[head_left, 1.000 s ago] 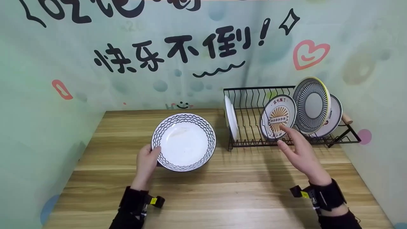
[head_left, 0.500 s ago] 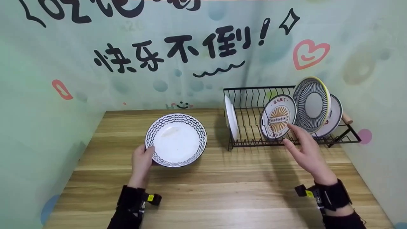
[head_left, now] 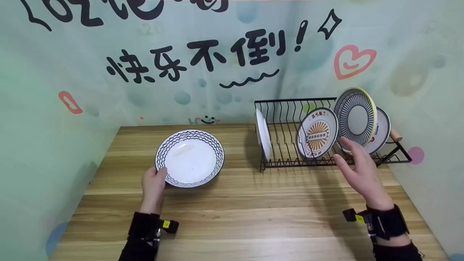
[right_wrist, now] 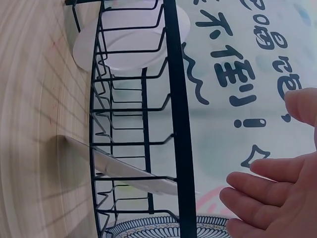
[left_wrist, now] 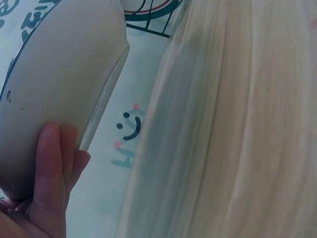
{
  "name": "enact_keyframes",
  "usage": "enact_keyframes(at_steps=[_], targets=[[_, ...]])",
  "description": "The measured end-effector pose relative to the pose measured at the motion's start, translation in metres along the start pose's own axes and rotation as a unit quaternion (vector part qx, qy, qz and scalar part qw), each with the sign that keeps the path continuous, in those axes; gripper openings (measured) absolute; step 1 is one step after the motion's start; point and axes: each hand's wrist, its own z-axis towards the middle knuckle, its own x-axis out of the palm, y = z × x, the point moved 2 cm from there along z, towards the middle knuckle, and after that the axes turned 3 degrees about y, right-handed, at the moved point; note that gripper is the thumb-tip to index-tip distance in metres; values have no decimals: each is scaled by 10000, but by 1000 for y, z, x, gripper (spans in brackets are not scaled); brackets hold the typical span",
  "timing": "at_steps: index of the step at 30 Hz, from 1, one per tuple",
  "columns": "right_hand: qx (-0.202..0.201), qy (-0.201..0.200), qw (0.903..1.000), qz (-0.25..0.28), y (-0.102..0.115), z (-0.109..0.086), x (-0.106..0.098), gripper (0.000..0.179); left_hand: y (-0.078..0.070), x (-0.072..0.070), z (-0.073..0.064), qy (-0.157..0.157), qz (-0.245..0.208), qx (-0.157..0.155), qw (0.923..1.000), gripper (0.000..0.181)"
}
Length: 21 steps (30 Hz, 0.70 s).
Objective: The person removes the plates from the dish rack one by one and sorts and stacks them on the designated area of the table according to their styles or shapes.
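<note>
My left hand (head_left: 153,185) grips the lower left rim of a deep white plate (head_left: 192,161) with black wavy lines round its edge. The thumb lies over the rim, and in the left wrist view the fingers (left_wrist: 49,163) press against the pale underside by the foot ring. The plate is held up off the table, its inside facing me, with a faint brownish smear on it. My right hand (head_left: 364,175) hovers in front of a black wire dish rack (head_left: 286,165), fingers spread and holding nothing. In the right wrist view the rack stands beside that hand.
In the rack stand a white plate (head_left: 264,134) at the left end, an orange-sunburst plate (head_left: 317,134), a yellow-rimmed striped plate (head_left: 357,117) and another plate (head_left: 382,134) behind it. A wooden peg-like end (head_left: 396,135) sticks out at the right. The wooden table (head_left: 235,224) meets printed walls.
My left hand has carried the deep plate leftward, away from the rack. My right hand has drifted right and slightly down. The plates in the rack have not moved.
</note>
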Motion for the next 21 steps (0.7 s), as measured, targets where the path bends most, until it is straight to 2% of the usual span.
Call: enact_keyframes(at_steps=[4, 10, 18, 21], targets=[[102, -13, 9999, 11, -2, 0, -4, 54, 2, -6, 4, -106, 7, -189, 9998, 28], [94, -202, 9997, -100, -3, 0, -9, 54, 6, -16, 11, -527, 172, -126, 9984, 23], [163, -499, 9984, -193, -8, 1, -19, 53, 10, -32, 19, -792, 336, -174, 9961, 20], [207, -605, 9978, -170, -10, 1, -22, 53, 12, -36, 21, -831, 182, -198, 9962, 25]])
